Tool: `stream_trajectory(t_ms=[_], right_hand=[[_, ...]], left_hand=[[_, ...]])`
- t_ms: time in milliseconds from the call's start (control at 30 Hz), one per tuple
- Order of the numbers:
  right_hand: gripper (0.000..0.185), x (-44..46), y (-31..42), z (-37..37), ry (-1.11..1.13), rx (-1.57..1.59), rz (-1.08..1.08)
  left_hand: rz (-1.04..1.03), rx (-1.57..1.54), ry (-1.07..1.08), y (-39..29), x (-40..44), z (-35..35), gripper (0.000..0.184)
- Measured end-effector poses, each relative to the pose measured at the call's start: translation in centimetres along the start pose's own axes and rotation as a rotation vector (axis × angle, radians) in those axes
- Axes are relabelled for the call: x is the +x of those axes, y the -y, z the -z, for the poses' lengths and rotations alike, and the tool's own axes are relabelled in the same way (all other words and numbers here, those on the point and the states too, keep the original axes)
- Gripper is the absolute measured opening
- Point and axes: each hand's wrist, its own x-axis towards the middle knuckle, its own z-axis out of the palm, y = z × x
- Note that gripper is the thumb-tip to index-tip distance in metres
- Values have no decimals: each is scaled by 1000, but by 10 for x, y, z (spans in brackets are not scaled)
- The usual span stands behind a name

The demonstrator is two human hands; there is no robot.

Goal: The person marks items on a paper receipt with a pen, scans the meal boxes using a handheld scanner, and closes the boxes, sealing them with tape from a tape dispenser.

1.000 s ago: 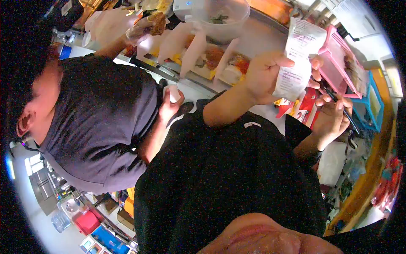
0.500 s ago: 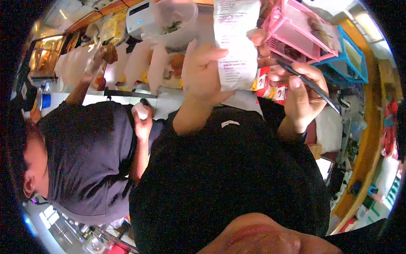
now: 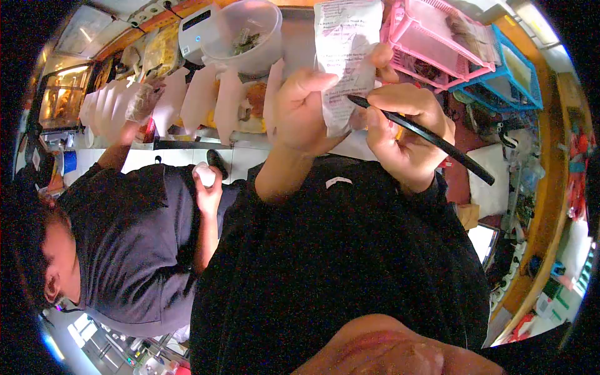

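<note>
My left hand (image 3: 303,112) is closed on a long white printed receipt (image 3: 349,62), thumb in front and fingers wrapped behind its right edge. Handwritten strokes show across the print. My right hand (image 3: 409,134) grips a black pen (image 3: 431,139) between thumb and fingers. The pen's tip is at the lower part of the receipt; whether it touches the paper I cannot tell.
A co-worker in a dark shirt (image 3: 134,231) stands at the left, a gloved hand (image 3: 144,103) by a row of white paper sleeves (image 3: 200,97) with food. Behind are a clear tub (image 3: 265,59), a white device (image 3: 200,37), a pink basket (image 3: 437,53) and a blue basket (image 3: 531,81).
My right hand has moved left, bringing the pen's tip to the receipt. The co-worker's gloved hand, which held a brown food piece, has moved lower left among the sleeves.
</note>
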Motion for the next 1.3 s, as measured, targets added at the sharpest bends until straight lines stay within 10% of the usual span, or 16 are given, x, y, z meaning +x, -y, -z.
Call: stream_trajectory(t_ms=[900, 1000, 1067, 1167, 1233, 1300], right_hand=[[12, 2, -21, 26, 78, 64, 78], [7, -12, -39, 56, -436, -40, -380], [12, -18, -67, 94, -567, 322, -381], [14, -47, -138, 148, -696, -86, -476], [25, -106, -220, 196, -604, -331, -629], [24, -163, -263, 228, -59, -919, -994]], left_hand=[[59, -32, -62, 2, 12, 1, 55], [80, -222, -10, 7, 16, -5, 57], [84, -230, 53, 8, 23, 2, 57], [100, -221, 109, 6, 34, 5, 56], [124, -205, 98, 9, 39, 6, 56], [158, -214, 42, 13, 42, 7, 54]])
